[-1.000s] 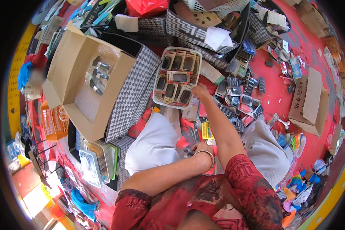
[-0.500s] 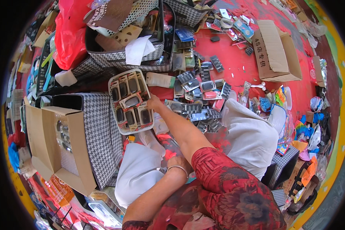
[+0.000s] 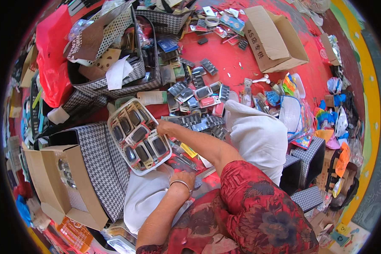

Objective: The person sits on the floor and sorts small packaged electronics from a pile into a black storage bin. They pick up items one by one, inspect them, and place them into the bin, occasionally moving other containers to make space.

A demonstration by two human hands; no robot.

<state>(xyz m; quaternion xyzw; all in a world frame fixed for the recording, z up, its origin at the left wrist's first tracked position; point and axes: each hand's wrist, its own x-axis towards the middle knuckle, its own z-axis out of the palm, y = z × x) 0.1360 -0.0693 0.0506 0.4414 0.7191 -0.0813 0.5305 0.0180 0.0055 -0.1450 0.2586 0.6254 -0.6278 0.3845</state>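
Observation:
A white plastic basket (image 3: 110,122) is tilted beside my left knee. Several blister packs (image 3: 136,134) with dark, rounded items on pale and red cards fill it. At the basket's right rim is my right hand (image 3: 167,127), its fingers closed over the edge. My left hand (image 3: 183,179) is low between my knees, its fingers curled under and mostly hidden. A yellow card (image 3: 189,150) and some thin, dark packs (image 3: 183,161) lie between the two hands.
An open cardboard box (image 3: 78,178) stands left, by a houndstooth storage bin (image 3: 103,156). Small packaged goods (image 3: 199,95) are heaped ahead on the red ground sheet (image 3: 233,63). Another cardboard box (image 3: 269,40) is at far right. A red plastic bag (image 3: 53,55) hangs far left.
The basket has come nearer to me and tilted, with my right hand still on its rim. The yellow card and dark packs now show beside it. The whole view has shifted.

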